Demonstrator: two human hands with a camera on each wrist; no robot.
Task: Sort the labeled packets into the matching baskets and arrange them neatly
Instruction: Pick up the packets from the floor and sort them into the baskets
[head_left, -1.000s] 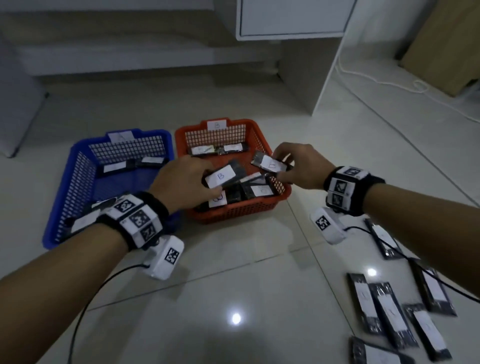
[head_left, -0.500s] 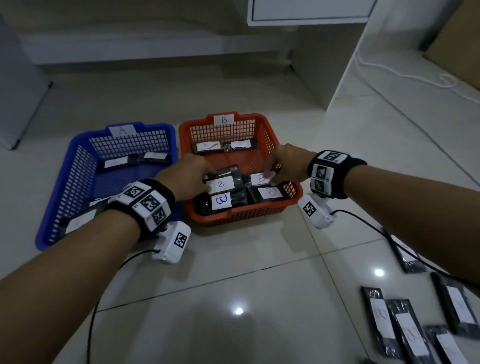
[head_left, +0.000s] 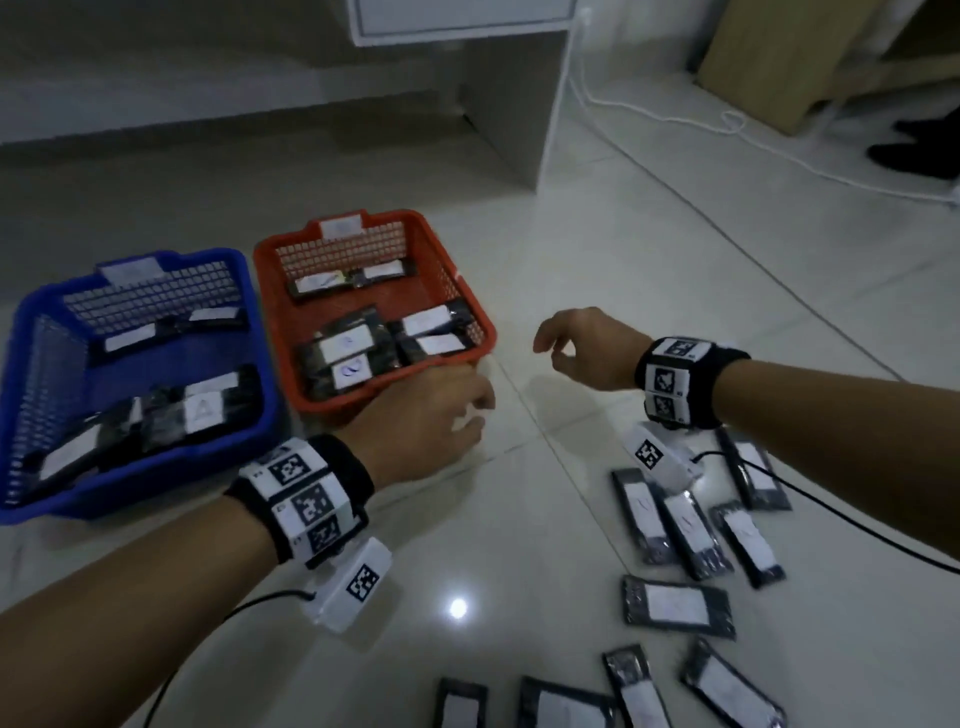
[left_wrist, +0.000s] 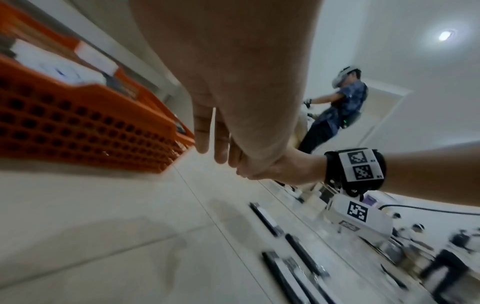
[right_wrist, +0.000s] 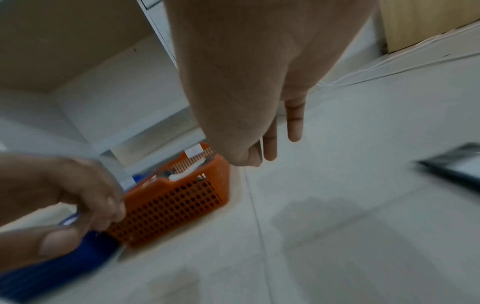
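An orange basket (head_left: 470, 306) holds several dark packets with white B labels (head_left: 347, 344). Left of it a blue basket (head_left: 31, 322) holds packets, one labelled A (head_left: 202, 410). My left hand (head_left: 467, 410) hovers empty just in front of the orange basket's near right corner (left_wrist: 166, 162), fingers relaxed. To the right of that basket my right hand (head_left: 550, 345) hangs over the bare floor, loosely curled and holding nothing. Several unsorted packets (head_left: 691, 530) lie on the floor at the lower right.
A white cabinet (head_left: 509, 88) stands behind the baskets, with a white cable (head_left: 675, 119) trailing across the floor to its right. Wrist-camera cables run from both arms. Another person with a headset (left_wrist: 345, 98) appears in the left wrist view.
Both hands have let go of the B packets, which now lie in the orange basket, and have drawn back out of it toward the right. My view has swung toward the loose packets.
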